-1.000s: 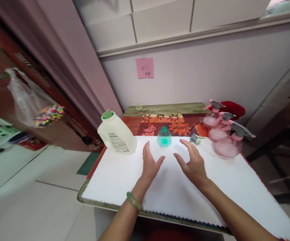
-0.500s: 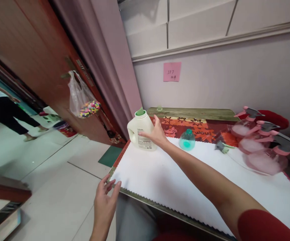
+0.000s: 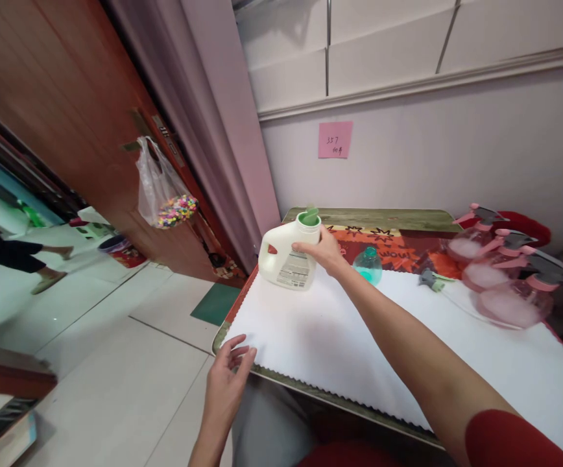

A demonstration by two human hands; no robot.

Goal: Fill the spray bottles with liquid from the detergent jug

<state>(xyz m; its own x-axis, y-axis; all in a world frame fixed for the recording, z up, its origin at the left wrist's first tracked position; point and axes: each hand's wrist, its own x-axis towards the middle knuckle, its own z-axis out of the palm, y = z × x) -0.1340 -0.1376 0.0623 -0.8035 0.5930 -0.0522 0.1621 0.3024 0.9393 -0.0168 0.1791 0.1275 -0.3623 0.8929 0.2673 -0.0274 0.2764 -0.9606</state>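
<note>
A cream detergent jug (image 3: pixel 285 263) with a handle and a green spout (image 3: pixel 309 218) stands at the table's far left corner, its mouth uncapped. My right hand (image 3: pixel 324 250) grips the jug's right side near the neck, thumb across the front; its other fingers are partly hidden behind. Near the front left edge of the table, my left hand (image 3: pixel 230 370) is held with fingers apart and nothing in it. To the right of the jug sits a small clear bottle (image 3: pixel 368 267) with some green liquid and a green collar. A grey-green spray head (image 3: pixel 431 280) with a tube lies farther right.
Several pink spray bottles (image 3: pixel 510 305) stand at the table's right end, with a red object (image 3: pixel 529 227) behind. A white mat (image 3: pixel 330 350) covers much of the table. A bag of coloured beads (image 3: pixel 177 211) hangs from the door handle. A person's legs (image 3: pixel 9 256) show far left.
The jug has shifted right and turned, its handle now at the left, with my right hand on it. My left hand has moved slightly right. The person at far left has stepped.
</note>
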